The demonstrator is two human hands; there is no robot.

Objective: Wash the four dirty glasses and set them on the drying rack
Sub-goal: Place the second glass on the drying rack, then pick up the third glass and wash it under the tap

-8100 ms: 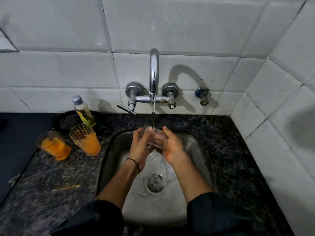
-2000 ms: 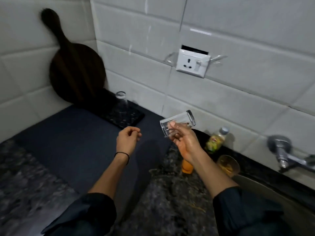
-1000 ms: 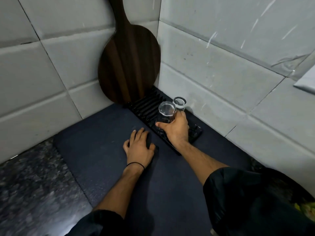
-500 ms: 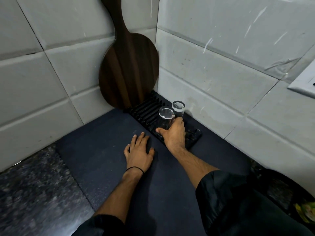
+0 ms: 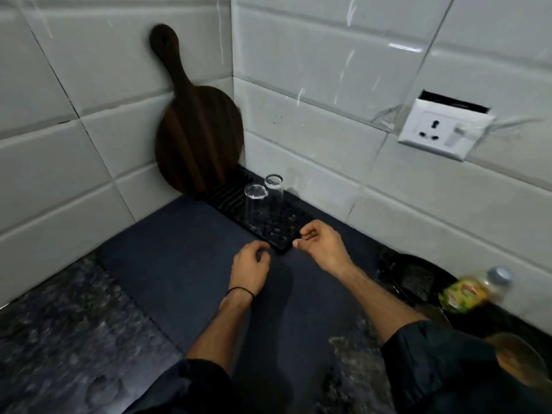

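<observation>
Head view: half a second ago the right hand (image 5: 321,245) was wrapped round the nearer glass (image 5: 255,209) on the drying rack (image 5: 280,231). Now it has let go and drawn back to the rack's near corner, where its fingers are loosely curled and hold nothing. Both washed glasses stand mouth-down on the rack, the nearer one just beside the farther glass (image 5: 274,192), toward the rack's wall-side half. The left hand (image 5: 249,268), flat on the dark mat (image 5: 179,249) before, now has its fingers curled under. It sits empty just off the rack's near end, a black band on its wrist. A wooden board (image 5: 197,135) leans in the tiled corner behind the rack. At the right edge, a blurred bottle (image 5: 472,291) stands on the counter.
</observation>
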